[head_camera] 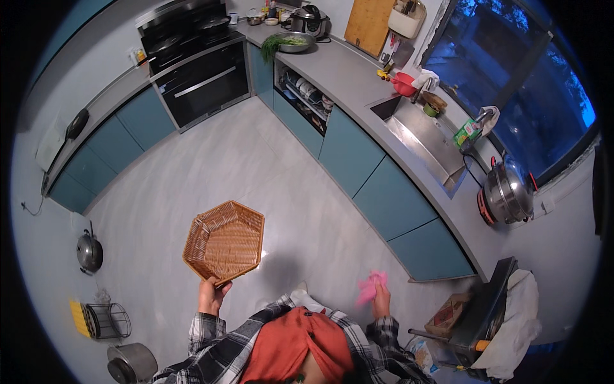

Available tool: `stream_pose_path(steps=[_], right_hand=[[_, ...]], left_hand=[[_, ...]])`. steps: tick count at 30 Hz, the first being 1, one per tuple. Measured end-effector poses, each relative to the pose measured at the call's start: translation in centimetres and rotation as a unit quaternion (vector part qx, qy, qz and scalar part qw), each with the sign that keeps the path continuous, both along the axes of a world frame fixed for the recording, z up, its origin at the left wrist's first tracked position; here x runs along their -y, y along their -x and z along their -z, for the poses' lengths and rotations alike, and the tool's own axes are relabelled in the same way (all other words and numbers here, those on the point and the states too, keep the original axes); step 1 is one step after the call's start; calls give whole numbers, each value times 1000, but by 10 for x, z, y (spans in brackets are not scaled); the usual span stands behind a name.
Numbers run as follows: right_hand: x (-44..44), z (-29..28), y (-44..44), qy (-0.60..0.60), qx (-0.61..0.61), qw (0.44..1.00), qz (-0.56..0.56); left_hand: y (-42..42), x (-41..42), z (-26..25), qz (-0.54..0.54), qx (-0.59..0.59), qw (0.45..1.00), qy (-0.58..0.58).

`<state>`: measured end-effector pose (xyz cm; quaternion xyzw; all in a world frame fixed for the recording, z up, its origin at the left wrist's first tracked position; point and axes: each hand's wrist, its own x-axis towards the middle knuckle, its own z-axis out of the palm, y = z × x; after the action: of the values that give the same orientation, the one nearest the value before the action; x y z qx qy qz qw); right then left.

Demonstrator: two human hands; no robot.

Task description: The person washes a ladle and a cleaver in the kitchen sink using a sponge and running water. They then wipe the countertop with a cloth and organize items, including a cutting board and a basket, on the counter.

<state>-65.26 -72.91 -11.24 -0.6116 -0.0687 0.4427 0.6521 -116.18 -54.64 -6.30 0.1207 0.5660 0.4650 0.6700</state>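
Note:
In my left hand (213,296) is a brown wicker basket (231,242), gripped by its near rim. The basket is six-sided, tilted with its inside facing me, and nothing lies in it. My right hand (382,298), lower right of the middle, is closed around a crumpled pink cloth (371,287). Both hands are held out in front of my body, over the pale tiled floor (292,192). The fingers of the left hand are partly hidden behind the basket's rim.
A grey counter (345,72) with a steel sink (424,139) runs along the right. Past it stand a steamer pot (509,189) and a dark rack (484,317). An oven (206,81) is at the back. Pots and a wire rack (112,320) line the left wall.

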Motion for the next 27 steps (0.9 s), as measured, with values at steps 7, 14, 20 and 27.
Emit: stream_pose_path(steps=[7,14,20,27], right_hand=[[-256,-57,-90,-28,153,983,-100],[-460,-88,-124,-170,56,981,-74],[-613,-137,-154,-198,52,978,-47],[-832,-155,-237,-176,198,964,-17]], left_hand=[[-61,-154,-4,10,-6,1000,-10],[-121,-358,-26,8,16,1000,-16],[-180,-542,-51,41,6,999,-35],[-226,-706,-51,24,26,999,-42]])
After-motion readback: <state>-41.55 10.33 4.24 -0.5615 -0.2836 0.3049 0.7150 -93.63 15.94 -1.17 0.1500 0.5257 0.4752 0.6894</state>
